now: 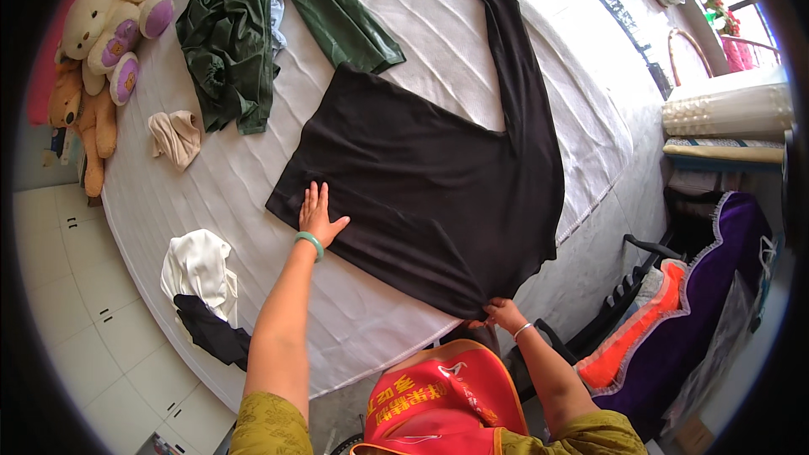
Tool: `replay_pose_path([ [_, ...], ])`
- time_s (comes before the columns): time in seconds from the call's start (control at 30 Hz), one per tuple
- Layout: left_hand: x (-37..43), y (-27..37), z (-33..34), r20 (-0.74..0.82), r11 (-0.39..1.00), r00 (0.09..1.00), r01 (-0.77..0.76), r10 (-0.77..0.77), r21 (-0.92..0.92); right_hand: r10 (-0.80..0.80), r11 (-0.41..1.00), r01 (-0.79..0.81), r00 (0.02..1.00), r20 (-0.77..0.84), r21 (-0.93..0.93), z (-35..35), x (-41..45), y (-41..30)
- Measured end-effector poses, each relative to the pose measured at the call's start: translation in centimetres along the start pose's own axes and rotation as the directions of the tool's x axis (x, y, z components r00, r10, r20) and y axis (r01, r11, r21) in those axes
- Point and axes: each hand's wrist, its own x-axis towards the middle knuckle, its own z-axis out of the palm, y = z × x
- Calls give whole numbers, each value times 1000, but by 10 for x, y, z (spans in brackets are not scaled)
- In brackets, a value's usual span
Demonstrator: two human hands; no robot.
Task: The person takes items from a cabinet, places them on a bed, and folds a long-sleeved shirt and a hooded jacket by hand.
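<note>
A black long-sleeved top [411,170] lies spread over a bed with a ribbed white cover [366,303], one sleeve stretched towards the far side. My left hand [320,218], with a green bangle at the wrist, rests flat on the top near its left edge, fingers apart. At the near right edge, my right hand [504,315], wearing a silver bracelet, pinches the black cloth between thumb and fingers. The cloth gathers in folds towards that pinch. The other sleeve cannot be made out.
Dark green garments [231,44], a beige cloth [176,139], a white garment [197,268] and a black cloth [212,332] lie on the bed. Plush toys [95,31] sit at the far left. A purple cloth [701,291] with fringed edging hangs at right.
</note>
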Motion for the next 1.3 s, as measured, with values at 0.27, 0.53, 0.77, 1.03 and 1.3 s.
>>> replay_pose_path([
  [0.27, 46, 48, -54, -169, 995, 984, -48, 62, 84, -306, 897, 310, 950, 65, -315, -89, -31, -85],
  [0.53, 180, 238, -68, -309, 908, 857, -413, 412, 66, -531, 841, 362, 698, -481, -403, -167, 10, -107],
  [0.77, 271, 396, -89, -278, 805, 764, -494, 583, 330, -501, 864, 328, 625, -599, -381, -153, 32, -142],
  [1.03, 356, 463, -81, -134, 575, 761, -349, 635, 740, -532, 838, 267, 600, -598, -477, -151, 60, -154],
  [1.3, 332, 433, -122, 11, 367, 645, -449, 764, 815, -495, 858, 209, 582, -646, -469, -152, 68, -154],
])
